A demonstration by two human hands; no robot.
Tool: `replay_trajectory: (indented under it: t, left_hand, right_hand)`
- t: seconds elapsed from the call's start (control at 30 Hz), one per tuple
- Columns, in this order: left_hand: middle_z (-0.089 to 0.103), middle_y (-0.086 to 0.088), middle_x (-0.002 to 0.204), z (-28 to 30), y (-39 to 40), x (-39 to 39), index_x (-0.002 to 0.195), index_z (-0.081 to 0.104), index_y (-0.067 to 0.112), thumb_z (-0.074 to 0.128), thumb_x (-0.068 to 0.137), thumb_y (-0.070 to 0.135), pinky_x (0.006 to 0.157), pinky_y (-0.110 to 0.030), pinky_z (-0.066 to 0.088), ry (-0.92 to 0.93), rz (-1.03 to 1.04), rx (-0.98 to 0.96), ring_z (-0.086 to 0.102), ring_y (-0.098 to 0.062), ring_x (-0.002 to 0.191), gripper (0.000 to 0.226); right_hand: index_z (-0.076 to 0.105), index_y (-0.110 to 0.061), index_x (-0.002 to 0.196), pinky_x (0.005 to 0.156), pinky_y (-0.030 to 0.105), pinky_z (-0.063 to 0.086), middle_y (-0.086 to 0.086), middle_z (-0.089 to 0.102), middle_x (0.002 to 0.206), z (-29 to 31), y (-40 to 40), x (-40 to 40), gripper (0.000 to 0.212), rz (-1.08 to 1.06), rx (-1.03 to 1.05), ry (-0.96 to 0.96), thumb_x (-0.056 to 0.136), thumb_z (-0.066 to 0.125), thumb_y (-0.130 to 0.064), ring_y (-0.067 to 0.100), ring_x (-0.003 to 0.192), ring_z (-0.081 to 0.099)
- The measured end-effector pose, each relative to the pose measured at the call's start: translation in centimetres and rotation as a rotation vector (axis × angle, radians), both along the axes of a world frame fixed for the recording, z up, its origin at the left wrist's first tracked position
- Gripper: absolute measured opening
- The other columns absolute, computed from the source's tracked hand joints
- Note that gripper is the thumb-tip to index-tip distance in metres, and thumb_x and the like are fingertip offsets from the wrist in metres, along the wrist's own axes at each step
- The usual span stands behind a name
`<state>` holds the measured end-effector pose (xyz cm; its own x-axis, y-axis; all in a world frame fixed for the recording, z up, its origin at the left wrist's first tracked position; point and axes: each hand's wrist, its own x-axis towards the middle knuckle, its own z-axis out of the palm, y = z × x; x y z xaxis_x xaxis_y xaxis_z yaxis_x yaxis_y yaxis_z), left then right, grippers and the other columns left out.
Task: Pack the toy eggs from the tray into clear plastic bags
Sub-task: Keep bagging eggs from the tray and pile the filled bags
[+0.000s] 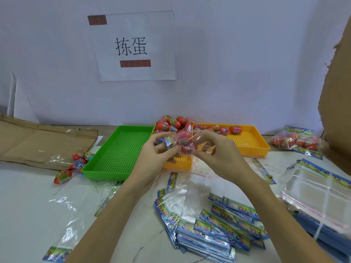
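So both hands are up over the trays with a clear bag (pixel 191 143) between them, and you can see red eggs inside it already. Left hand (pixel 153 156) has its fingers curled, pinching the bag's printed end, and the right hand (pixel 218 149) pinches the other side with thumb and curled fingers. Just behind, the yellow tray (pixel 252 145) has a heap of eggs (pixel 174 124) piled at its far left. Touching its left side is a green tray (pixel 117 149) with nothing on its holes. A few loose eggs (pixel 76 162) lie left of that, near flattened cardboard (pixel 38 141). Filled bags (pixel 296 141) sit far right. Near me the white table (pixel 24 205) is littered with empty bags (pixel 218 230), plus a stack of clear ones (pixel 319 202) on the right. On the pale wall hangs a taped paper sign (pixel 133 46) with two characters.
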<state>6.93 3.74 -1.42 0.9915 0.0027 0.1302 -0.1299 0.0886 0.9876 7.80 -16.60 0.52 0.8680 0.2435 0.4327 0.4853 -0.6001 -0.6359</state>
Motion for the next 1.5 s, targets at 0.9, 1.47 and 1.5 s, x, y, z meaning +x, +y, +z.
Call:
replay_trajectory:
  t: [0.9, 1.47, 1.5]
  left_hand:
    - [0.072, -0.018, 0.129, 0.4, -0.1, 0.0, 0.141, 0.055, 0.026, 0.1, 0.067, 0.015, 0.091, -0.051, 0.063, 0.007, 0.016, -0.243, 0.073, -0.034, 0.115, 0.087]
    - [0.081, -0.005, 0.089, 1.3, 2.6, -0.1, 0.093, 0.082, 0.017, 0.089, 0.077, 0.031, 0.069, -0.021, 0.056, -0.147, -0.082, 0.201, 0.075, -0.014, 0.075, 0.023]
    - [0.081, -0.005, 0.086, 1.4, 2.8, -0.1, 0.092, 0.082, 0.017, 0.089, 0.077, 0.034, 0.067, -0.019, 0.055, -0.162, -0.043, 0.19, 0.074, -0.012, 0.073, 0.023]
  right_hand:
    - [0.08, -0.024, 0.102, 0.075, 0.005, 0.044, -0.022, 0.074, 0.097, 0.1, 1.0, -0.6, 0.013, 0.051, 0.178, -0.056, 0.093, 0.076, -0.016, -0.008, 0.098, 0.066]
    - [0.067, -0.02, 0.122, 0.071, 0.029, 0.055, -0.014, 0.075, 0.107, 0.3, 1.9, -1.7, 0.04, 0.243, 0.144, -0.129, 0.096, 0.055, 0.008, 0.0, 0.097, 0.069]
    - [0.066, -0.018, 0.124, 0.068, 0.033, 0.057, -0.012, 0.076, 0.107, 0.4, 2.2, -1.8, 0.041, 0.25, 0.233, -0.105, 0.097, 0.054, 0.009, 0.003, 0.093, 0.072]
